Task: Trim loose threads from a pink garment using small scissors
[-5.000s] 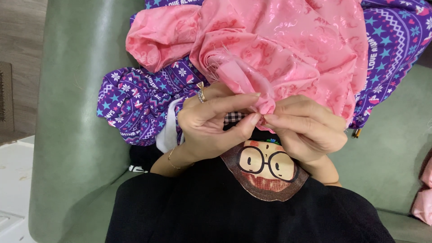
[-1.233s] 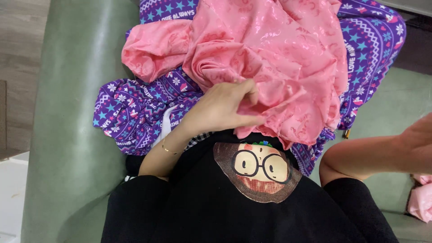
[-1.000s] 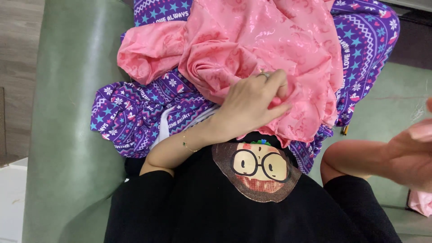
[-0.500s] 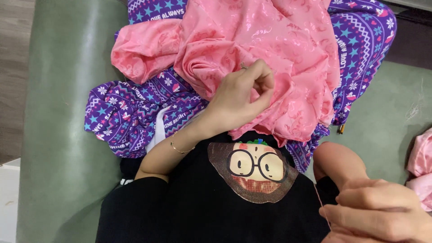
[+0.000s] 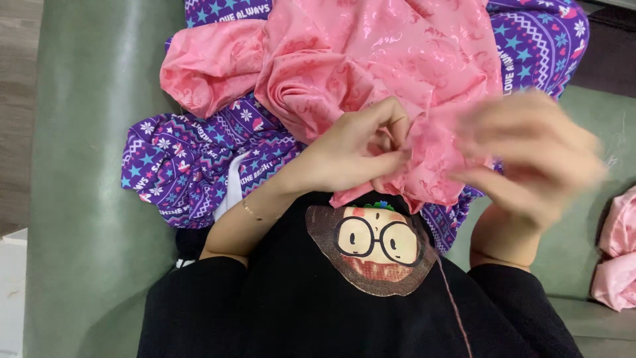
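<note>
The left hand point(image 5: 354, 149) sits in the middle of the frame. Its fingers are bent and pressed together, pinching a fold of the shiny pink cloth point(image 5: 371, 59). The pink cloth is bunched up in a big heap that fills the top middle of the frame, and its lower edge hangs down right under the left hand.

The right hand point(image 5: 530, 156) is on the right side of the frame, just beside the left hand and over the edge of the pink cloth. It is very blurry, so I cannot tell if it is pinching anything.

A thin pink thread point(image 5: 454, 301) runs down across the black shirt point(image 5: 298, 298) at the bottom. Under the pink cloth lies a purple blanket point(image 5: 185, 166) with stars. Everything rests on a green sofa point(image 5: 86, 199).
</note>
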